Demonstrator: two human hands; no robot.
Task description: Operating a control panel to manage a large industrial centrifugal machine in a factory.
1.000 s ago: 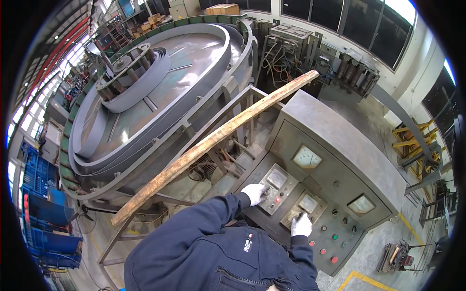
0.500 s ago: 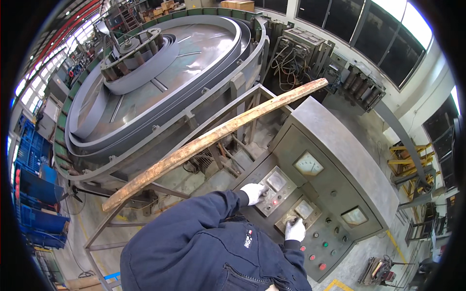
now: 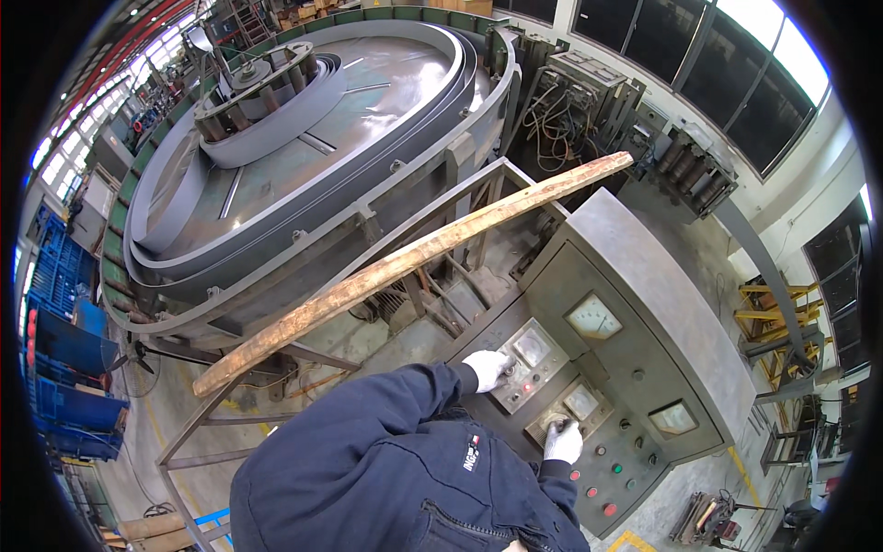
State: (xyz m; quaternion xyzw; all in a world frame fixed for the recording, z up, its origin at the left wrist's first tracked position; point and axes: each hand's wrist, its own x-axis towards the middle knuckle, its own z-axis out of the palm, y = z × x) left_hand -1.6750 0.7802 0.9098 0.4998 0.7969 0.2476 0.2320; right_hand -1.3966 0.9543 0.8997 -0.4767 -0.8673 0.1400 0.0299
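Both my hands wear white gloves and rest at a grey metal control console [image 3: 614, 345]. My left hand [image 3: 488, 370] has its fingers closed at a knob on the edge of the left control plate [image 3: 521, 402], which carries a small meter [image 3: 531, 350]. With its fingertips pinched, my right hand [image 3: 562, 442] grips a dark knob [image 3: 557, 426] on the right control plate [image 3: 589, 424], below another small meter [image 3: 580, 402]. The fingers partly hide both knobs. Red push buttons [image 3: 610, 509] and a green button [image 3: 617, 468] lie right of my right hand.
A rough wooden beam [image 3: 414, 262] slants over a metal frame [image 3: 212, 414] beyond my arms. Behind it stands a large round machine [image 3: 303, 175] with a wide grey strip coiled in it. From the rollers [image 3: 690, 175] at right, a strip [image 3: 759, 253] curves down toward a yellow stand [image 3: 782, 313].
The view has shifted slightly, so the console sits a little lower and further right. My hands remain at the same two knobs. The red lamp on the left plate looks dimmer.
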